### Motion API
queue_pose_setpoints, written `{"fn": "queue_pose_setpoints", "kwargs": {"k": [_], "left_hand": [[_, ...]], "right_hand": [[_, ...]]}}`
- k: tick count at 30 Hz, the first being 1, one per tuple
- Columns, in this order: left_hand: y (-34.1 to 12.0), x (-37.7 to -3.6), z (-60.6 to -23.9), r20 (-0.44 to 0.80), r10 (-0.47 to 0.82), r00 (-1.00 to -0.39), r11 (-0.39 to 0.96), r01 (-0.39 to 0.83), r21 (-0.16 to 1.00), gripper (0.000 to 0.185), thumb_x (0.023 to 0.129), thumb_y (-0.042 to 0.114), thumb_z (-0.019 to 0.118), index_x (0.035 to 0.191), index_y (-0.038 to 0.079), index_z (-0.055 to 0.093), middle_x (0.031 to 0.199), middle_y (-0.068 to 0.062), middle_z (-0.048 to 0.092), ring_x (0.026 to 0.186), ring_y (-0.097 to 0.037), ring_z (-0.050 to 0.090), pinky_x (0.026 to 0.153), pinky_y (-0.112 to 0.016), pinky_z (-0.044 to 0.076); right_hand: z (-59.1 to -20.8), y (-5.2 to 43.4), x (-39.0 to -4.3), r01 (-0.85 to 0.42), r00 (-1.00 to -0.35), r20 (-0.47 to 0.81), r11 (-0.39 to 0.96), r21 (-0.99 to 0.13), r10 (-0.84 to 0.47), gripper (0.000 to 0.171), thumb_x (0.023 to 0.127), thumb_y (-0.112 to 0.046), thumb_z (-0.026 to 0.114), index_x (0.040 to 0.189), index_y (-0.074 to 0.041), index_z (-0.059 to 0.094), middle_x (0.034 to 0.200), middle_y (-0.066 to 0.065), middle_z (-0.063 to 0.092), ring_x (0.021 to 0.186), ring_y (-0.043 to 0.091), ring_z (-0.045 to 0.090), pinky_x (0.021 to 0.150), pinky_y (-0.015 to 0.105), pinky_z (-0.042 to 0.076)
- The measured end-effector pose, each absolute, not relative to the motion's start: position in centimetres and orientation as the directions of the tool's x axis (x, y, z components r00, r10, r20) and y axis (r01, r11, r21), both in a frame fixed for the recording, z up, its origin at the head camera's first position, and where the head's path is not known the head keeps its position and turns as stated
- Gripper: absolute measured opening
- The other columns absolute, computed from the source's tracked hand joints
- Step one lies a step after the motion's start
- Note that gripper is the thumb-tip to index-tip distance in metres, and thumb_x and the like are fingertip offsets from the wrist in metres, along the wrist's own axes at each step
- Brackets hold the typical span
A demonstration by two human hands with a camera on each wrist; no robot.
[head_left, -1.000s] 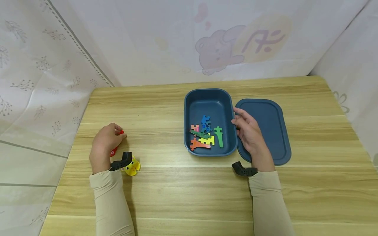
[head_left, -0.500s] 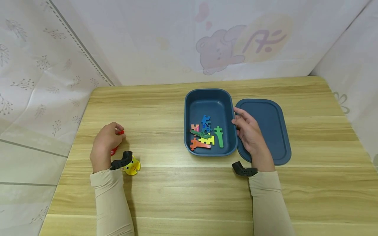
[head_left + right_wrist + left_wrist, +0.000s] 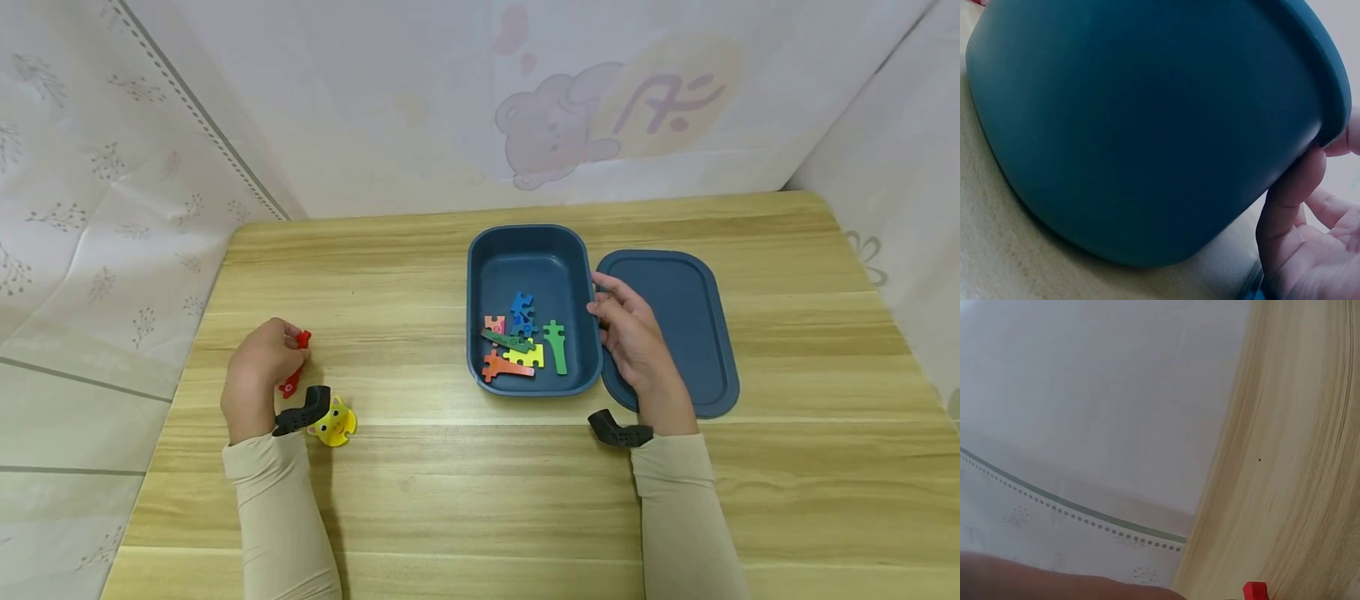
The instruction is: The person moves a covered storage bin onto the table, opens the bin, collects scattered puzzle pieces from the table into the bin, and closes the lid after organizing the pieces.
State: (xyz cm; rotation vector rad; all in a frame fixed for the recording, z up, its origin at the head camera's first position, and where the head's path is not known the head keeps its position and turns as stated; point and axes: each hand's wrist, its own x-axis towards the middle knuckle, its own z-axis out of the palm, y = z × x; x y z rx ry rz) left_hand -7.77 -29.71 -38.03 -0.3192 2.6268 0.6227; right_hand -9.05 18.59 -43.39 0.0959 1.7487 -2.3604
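My left hand (image 3: 258, 367) is at the table's left, fingers curled on a red puzzle piece (image 3: 303, 338). More red (image 3: 289, 387) shows below the palm; whether it is the same piece, I cannot tell. In the left wrist view, only a red tip (image 3: 1255, 590) appears at the bottom edge. Just right of that wrist lies a yellow piece with an animal face (image 3: 335, 423). My right hand (image 3: 633, 342) holds the right rim of a dark blue box (image 3: 475, 292). Its fingers touch the box wall (image 3: 1147, 125) below the rim in the right wrist view.
Inside the box lie several puzzle pieces: blue (image 3: 522, 312), green (image 3: 556, 346), yellow (image 3: 534, 357), orange (image 3: 510, 367) and pink (image 3: 494, 323). A dark blue lid (image 3: 675, 317) lies flat to the right, partly under my right hand. Patterned cloth (image 3: 375, 108) hangs behind the wooden table (image 3: 450, 500).
My left hand has shifted slightly left and toward me, and more of the red shows beside its fingers. My right hand and the box stay in place.
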Motion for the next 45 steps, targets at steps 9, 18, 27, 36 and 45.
{"fn": "queue_pose_setpoints", "kwargs": {"k": [9, 18, 27, 36, 45], "left_hand": [[-29.6, -8.1, -38.6, -0.348, -0.116, -0.93, 0.866, -0.266, 0.423, 0.053, 0.101, 0.016, 0.066, 0.145, -0.007, 0.047, 0.14, -0.032, 0.061, 0.126, -0.048, 0.058, 0.103, -0.06, 0.049], [-30.0, -8.1, -38.5, -0.4, -0.151, -0.904, 0.889, -0.301, 0.345, 0.045, 0.097, 0.008, 0.059, 0.137, -0.012, 0.056, 0.14, -0.033, 0.061, 0.118, -0.046, 0.058, 0.101, -0.057, 0.051], [-30.1, -8.1, -38.3, -0.413, -0.128, -0.902, 0.89, -0.288, 0.353, 0.05, 0.089, 0.001, 0.052, 0.138, -0.012, 0.053, 0.138, -0.035, 0.057, 0.107, -0.042, 0.054, 0.091, -0.051, 0.05], [-29.9, -8.1, -37.8, -0.379, -0.09, -0.921, 0.867, -0.259, 0.425, 0.043, 0.095, 0.0, 0.05, 0.138, -0.009, 0.049, 0.136, -0.034, 0.056, 0.107, -0.041, 0.054, 0.084, -0.044, 0.048], [-29.1, -8.5, -37.2, -0.354, -0.039, -0.934, 0.835, -0.225, 0.502, 0.047, 0.093, -0.002, 0.05, 0.139, -0.007, 0.048, 0.14, -0.035, 0.056, 0.119, -0.047, 0.056, 0.087, -0.045, 0.05]], "right_hand": [[-43.4, 18.4, -9.2, 0.205, -0.977, -0.177, -0.27, -0.941, -0.122, 0.061, 0.107, -0.004, 0.053, 0.164, -0.004, 0.031, 0.101, -0.006, 0.063, 0.081, 0.006, 0.064, 0.07, 0.021, 0.057], [-43.3, 18.2, -9.3, 0.203, -0.976, -0.175, -0.268, -0.942, -0.126, 0.061, 0.107, -0.003, 0.051, 0.164, -0.004, 0.03, 0.101, -0.006, 0.064, 0.08, 0.006, 0.063, 0.068, 0.021, 0.056], [-43.4, 18.2, -9.2, 0.202, -0.977, -0.173, -0.271, -0.941, -0.125, 0.061, 0.107, -0.003, 0.051, 0.165, -0.003, 0.03, 0.101, -0.006, 0.063, 0.08, 0.006, 0.064, 0.069, 0.021, 0.056], [-43.5, 18.2, -9.2, 0.197, -0.978, -0.166, -0.287, -0.938, -0.127, 0.061, 0.107, -0.003, 0.052, 0.164, -0.003, 0.03, 0.104, -0.005, 0.063, 0.081, 0.006, 0.065, 0.068, 0.021, 0.057], [-43.5, 18.4, -9.1, 0.202, -0.977, -0.176, -0.278, -0.939, -0.117, 0.061, 0.107, -0.004, 0.053, 0.164, -0.004, 0.031, 0.104, -0.005, 0.063, 0.082, 0.006, 0.065, 0.07, 0.02, 0.057]]}}
